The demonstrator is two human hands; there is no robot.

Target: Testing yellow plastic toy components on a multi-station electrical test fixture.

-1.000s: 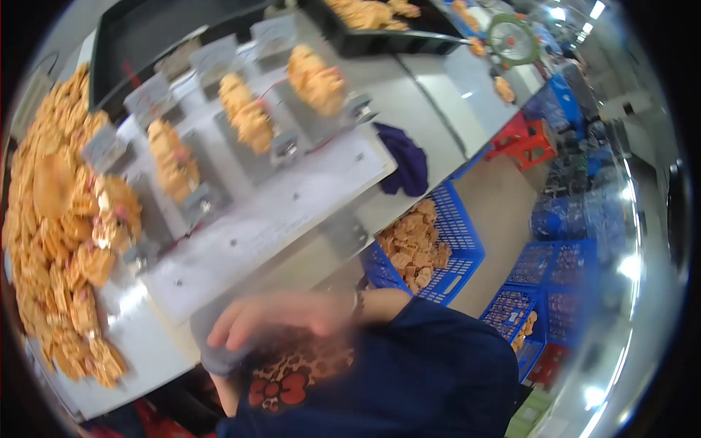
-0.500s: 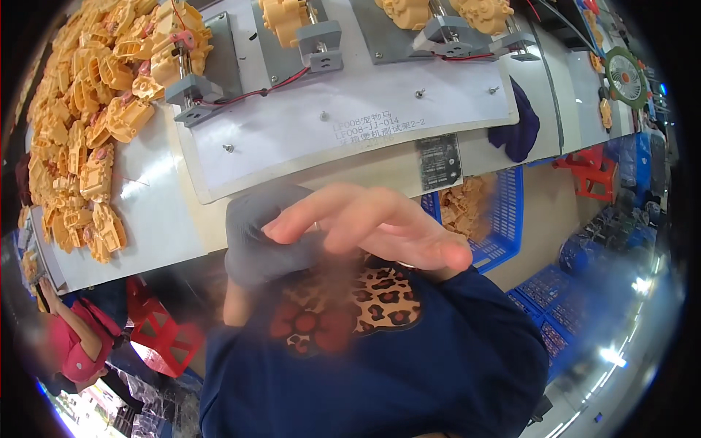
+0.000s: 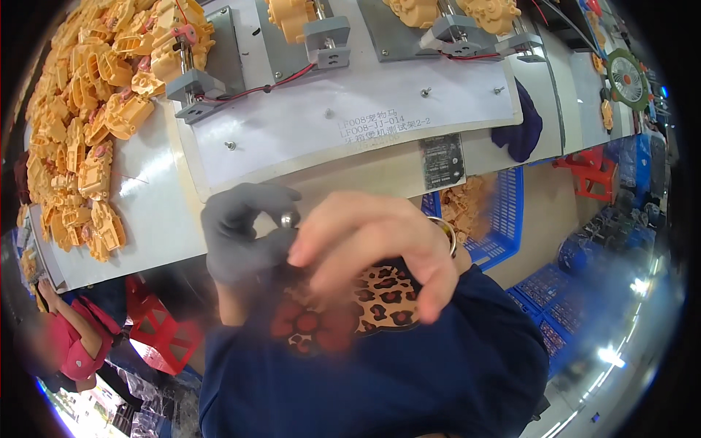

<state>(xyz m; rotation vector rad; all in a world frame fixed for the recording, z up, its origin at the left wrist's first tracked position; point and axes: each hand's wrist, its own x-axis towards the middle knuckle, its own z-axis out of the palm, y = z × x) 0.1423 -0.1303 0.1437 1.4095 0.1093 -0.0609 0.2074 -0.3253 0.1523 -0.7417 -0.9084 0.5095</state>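
My left hand (image 3: pixel 244 230), in a grey glove, is held in front of my body with thumb and forefinger curled toward each other. A small round shiny metal piece (image 3: pixel 288 219) shows between their tips; its kind is too small to make out. My bare right hand (image 3: pixel 376 237) hovers just beside it, fingers bent and apart, nothing visible in them. A bangle (image 3: pixel 447 235) circles that wrist. Beyond both hands lies a white test board (image 3: pixel 292 139) with printed text, small screws and grey fixtures (image 3: pixel 327 40) bearing yellow plastic housings (image 3: pixel 288 18).
Many yellow plastic housings (image 3: pixel 95 109) are heaped at the left of the table. A blue crate (image 3: pixel 504 212) with yellow parts stands below the right edge. A dark cloth (image 3: pixel 518 128), a green fan (image 3: pixel 626 79) and red stools (image 3: pixel 157 321) are around. Another person (image 3: pixel 77 339) sits at far left.
My left hand has shifted left, and its thumb and forefinger with the metal piece have come into sight. My right hand has turned, its fingers bending downward.
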